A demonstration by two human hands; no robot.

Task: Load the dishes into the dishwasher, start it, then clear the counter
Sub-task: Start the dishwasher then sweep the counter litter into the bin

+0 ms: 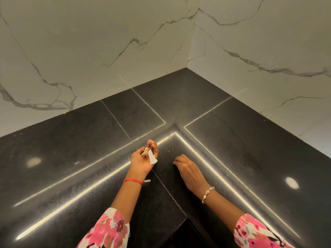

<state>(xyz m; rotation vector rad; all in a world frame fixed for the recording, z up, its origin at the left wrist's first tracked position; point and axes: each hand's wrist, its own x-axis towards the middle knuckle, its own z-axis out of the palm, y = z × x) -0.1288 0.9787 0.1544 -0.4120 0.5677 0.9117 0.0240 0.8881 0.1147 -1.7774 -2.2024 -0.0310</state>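
The step in hand seems to be the last one, clearing the counter. The left hand, palm up and half curled, holds a paper scrap and crumbs. The right hand, at its 3 o'clock, rests curled fingertips on the counter; whether it pinches something I cannot tell. The next move probably calls for a fine pinch on the small white scrap at 6 o'clock from the left hand.

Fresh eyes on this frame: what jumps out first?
The two hands at centre frame: the left hand, palm up, cups paper and crumb scraps, and the right hand sets curled fingertips on the black counter. Behind them, white veined marble walls meet in a corner. A small pale sliver lies on the counter by the left wrist.
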